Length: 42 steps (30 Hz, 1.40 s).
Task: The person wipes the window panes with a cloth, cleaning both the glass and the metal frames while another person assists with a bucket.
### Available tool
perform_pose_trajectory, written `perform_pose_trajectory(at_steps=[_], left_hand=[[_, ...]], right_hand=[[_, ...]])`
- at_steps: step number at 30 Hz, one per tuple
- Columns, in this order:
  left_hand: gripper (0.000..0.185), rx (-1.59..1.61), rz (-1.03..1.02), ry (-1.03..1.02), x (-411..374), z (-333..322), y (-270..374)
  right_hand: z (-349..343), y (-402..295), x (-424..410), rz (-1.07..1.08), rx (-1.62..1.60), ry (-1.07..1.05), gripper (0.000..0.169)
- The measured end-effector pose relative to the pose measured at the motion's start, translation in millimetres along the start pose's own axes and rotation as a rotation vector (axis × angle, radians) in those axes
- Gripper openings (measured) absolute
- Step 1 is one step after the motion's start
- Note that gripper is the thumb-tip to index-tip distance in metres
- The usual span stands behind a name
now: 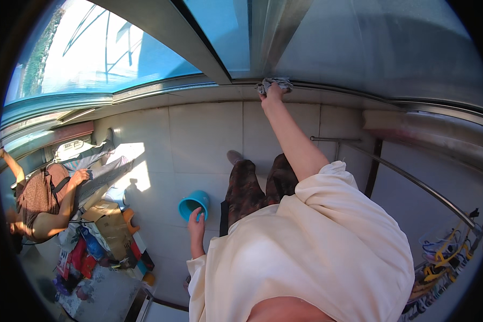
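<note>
My right hand (pixel 273 93) is stretched far forward and grips a crumpled grey cloth (pixel 281 83). The cloth lies against the lower track of the window frame (pixel 326 87), at the foot of a dull glass panel (pixel 370 52). My left hand (pixel 197 227) hangs low beside my body with nothing visible in it, its fingers slightly curled and apart. Below it a turquoise bucket (pixel 199 197) stands on the tiled floor (pixel 157 201). The hand covers part of the bucket's rim, and the contents are too dark to tell.
A co-worker (pixel 44 197) is at the left, one arm raised towards the window. Near that person are a cardboard box (pixel 108 225) and several bags and loose items. A metal rail (pixel 410 177) runs along the right, with clothes hangers (pixel 442 261) at its lower end.
</note>
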State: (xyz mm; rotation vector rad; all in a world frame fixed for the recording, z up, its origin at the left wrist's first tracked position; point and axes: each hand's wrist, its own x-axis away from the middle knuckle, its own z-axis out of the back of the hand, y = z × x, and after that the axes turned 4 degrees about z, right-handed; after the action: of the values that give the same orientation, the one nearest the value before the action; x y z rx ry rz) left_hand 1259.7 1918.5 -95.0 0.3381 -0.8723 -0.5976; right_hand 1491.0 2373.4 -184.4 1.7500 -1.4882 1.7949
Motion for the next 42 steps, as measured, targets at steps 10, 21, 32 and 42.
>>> perform_pose_trajectory(at_steps=[10, 21, 32, 42], left_hand=[[0.031, 0.091, 0.242, -0.056, 35.0, -4.8, -38.3], [0.029, -0.010, 0.034, -0.003, 24.9, -36.7, 58.6], [0.031, -0.005, 0.112, -0.001, 49.2, -60.7, 52.4], [0.031, 0.012, 0.069, -0.062, 41.3, -65.8, 33.6]], right_hand=[[-23.6, 52.5, 29.9, -0.293, 0.303, -0.500, 0.019], [15.6, -16.5, 71.8, 1.533, 1.454, -0.867, 0.040], [20.5, -27.5, 33.7, 1.587, 2.040, -0.785, 0.044], [4.9, -4.3, 33.0, 1.606, 1.946, -0.913, 0.042]])
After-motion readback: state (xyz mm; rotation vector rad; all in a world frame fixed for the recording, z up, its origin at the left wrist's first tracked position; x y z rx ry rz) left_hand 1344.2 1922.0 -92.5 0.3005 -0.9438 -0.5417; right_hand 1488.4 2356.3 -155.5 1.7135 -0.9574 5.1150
